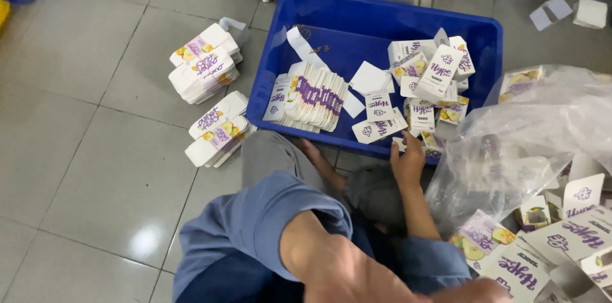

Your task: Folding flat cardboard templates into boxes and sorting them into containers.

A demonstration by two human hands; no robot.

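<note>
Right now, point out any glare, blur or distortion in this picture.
Head view: a lamp glares off the grey floor tiles; the near forearm is soft, too close for focus; the blue bin stays sharp, its edges bowing slightly.

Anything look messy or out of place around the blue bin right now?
Yes. In the blue bin, the flat cartons at left sit in a neat fanned row, but the cartons at right lie jumbled at all angles. More loose cartons spill beside the clear plastic bag. One hand reaches toward the bin's near edge.
</note>
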